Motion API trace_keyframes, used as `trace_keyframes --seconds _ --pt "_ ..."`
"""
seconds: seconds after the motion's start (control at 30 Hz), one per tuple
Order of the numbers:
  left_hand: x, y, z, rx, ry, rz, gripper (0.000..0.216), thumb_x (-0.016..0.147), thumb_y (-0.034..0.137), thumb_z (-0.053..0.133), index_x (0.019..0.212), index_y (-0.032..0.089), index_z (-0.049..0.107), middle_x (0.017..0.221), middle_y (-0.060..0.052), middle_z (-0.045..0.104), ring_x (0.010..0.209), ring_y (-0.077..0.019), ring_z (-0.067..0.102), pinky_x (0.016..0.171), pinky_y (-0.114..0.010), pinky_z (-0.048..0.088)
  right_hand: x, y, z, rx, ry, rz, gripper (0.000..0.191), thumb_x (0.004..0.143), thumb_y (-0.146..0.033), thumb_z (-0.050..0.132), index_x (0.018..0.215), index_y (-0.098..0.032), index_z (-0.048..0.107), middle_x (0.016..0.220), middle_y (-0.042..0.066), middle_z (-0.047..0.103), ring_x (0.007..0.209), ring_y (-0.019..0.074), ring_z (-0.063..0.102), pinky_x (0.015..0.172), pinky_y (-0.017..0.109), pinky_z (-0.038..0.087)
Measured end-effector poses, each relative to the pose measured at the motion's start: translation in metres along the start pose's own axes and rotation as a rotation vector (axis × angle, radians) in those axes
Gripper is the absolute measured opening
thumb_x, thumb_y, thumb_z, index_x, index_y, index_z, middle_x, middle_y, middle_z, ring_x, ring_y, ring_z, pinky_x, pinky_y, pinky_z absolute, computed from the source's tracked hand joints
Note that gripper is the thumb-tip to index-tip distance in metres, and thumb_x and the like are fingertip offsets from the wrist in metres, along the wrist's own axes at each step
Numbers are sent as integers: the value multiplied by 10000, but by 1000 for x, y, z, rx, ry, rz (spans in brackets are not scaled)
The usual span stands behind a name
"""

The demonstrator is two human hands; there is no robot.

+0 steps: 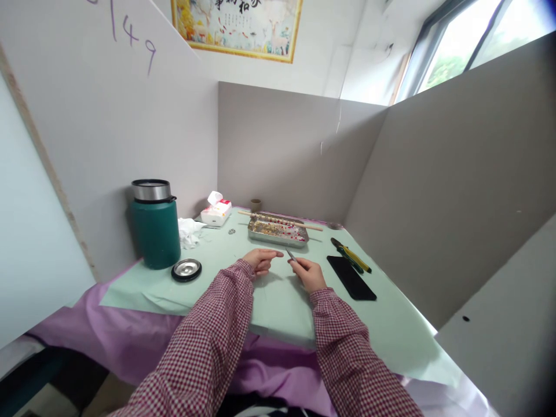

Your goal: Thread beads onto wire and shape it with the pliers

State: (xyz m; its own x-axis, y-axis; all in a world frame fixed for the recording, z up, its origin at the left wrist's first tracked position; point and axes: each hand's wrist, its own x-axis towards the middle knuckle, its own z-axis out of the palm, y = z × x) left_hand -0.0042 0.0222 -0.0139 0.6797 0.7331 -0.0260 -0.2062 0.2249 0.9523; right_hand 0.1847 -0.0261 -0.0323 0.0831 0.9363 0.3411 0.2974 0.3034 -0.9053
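My left hand (259, 260) hovers over the table with its index finger pointing right and the other fingers curled in. A small dark patch shows at that fingertip; whether it is a held piece is too small to tell. Close by on the right, my right hand (309, 273) pinches slim pointed metal tweezers (291, 255), their tip angled up and left towards the left fingertip. Beyond both hands lies a metal tray (278, 238) scattered with red and gold bits. Across the tray rests a wooden stick (282, 220) with small beads or pieces along it.
Right of my hands lie a black phone-like slab (351, 278) and yellow-green pliers (351, 255). At left stand a green flask (155, 231), its lid (186, 270), crumpled tissue (189, 232) and a tissue pack (216, 212). A small cup (256, 205) is behind the tray. Grey partitions (295, 150) enclose the table.
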Motion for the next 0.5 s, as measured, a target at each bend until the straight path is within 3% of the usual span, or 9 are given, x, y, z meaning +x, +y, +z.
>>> trace_keyframes --seconds 0.27,0.5 --pt "-7 4 -2 -63 -142 11 290 765 282 539 979 88 568 319 117 204 299 -41 115 289 -167 140 -4 -4 -5 329 -271 110 307 700 -393 585 837 -124 639 542 -29 409 433 59 321 391 197 186" --pt "-3 2 -3 -57 -85 -11 306 763 278 537 1003 89 560 325 116 215 291 -40 129 282 -167 147 -1 -2 -6 200 -156 98 350 692 -426 588 873 -132 648 577 -20 437 462 62 335 416 196 233"
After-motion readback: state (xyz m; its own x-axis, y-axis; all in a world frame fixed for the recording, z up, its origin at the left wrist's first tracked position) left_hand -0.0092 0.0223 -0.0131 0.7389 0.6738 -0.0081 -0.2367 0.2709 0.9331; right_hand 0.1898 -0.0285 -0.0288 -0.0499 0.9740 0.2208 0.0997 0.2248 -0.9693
